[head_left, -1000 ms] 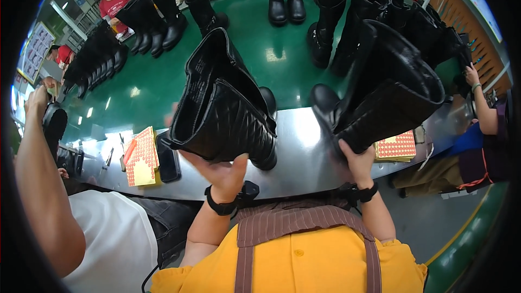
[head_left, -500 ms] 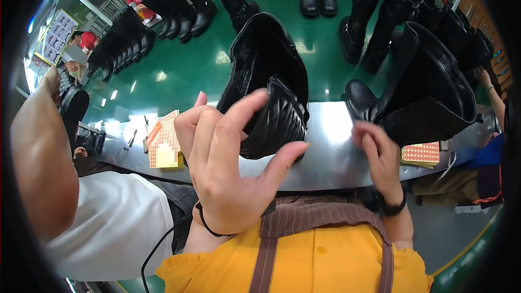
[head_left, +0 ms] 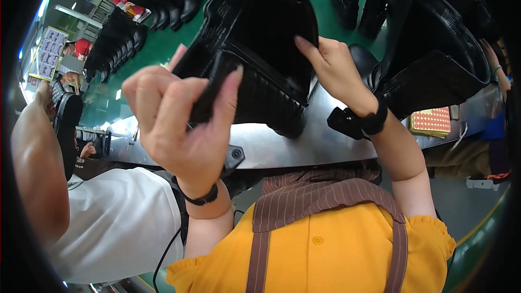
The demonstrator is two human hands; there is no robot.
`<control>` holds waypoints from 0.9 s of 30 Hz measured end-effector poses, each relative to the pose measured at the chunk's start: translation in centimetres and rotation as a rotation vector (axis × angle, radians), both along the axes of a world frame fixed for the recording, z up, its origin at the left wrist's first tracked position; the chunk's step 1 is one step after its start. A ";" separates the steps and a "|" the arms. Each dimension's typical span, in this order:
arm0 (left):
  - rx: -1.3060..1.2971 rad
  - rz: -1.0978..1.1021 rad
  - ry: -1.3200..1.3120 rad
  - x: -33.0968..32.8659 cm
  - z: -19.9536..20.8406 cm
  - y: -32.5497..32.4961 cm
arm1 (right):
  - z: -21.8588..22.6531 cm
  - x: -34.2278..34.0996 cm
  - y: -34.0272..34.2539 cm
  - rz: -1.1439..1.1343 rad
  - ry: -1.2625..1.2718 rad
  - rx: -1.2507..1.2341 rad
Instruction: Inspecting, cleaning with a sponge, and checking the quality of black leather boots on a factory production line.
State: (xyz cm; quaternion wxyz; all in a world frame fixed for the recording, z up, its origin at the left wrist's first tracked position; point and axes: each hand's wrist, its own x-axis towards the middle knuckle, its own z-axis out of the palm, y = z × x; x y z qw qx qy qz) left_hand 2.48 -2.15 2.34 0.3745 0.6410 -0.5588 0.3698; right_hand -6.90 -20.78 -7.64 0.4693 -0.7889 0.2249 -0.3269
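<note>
A steel ledge [head_left: 317,147] runs below the right fingers [head_left: 334,52], red-dotted sticker sheets [head_left: 430,122] lying to their right. Beyond the left fingers [head_left: 163,99], a green tabletop [head_left: 167,45] carries black boots [head_left: 111,43].

The head-worn fisheye camera looked down and forward over the yellow shirt [head_left: 347,249] and bench [head_left: 320,149], close above the left hand [head_left: 179,125] and right hand [head_left: 342,76].

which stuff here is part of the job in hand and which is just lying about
Seemingly part of the job:
open black boot
left hand, gripping its opened shaft
right hand, at its rim

Seemingly just lying about:
second black boot, to the right
stack of red-dotted sheets
row of black boots, far left
</note>
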 end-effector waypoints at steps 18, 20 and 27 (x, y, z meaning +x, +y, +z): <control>0.269 -0.203 1.285 -2.8 -22.9 0.3 | -13.5 -4.1 1.4 0.371 0.405 0.433; 0.312 -0.167 1.368 -2.2 -22.9 0.2 | -14.2 -4.0 1.0 0.483 0.393 0.458; 0.276 -0.154 1.356 -0.7 -22.3 -0.2 | -6.1 -2.9 3.0 0.465 0.287 0.775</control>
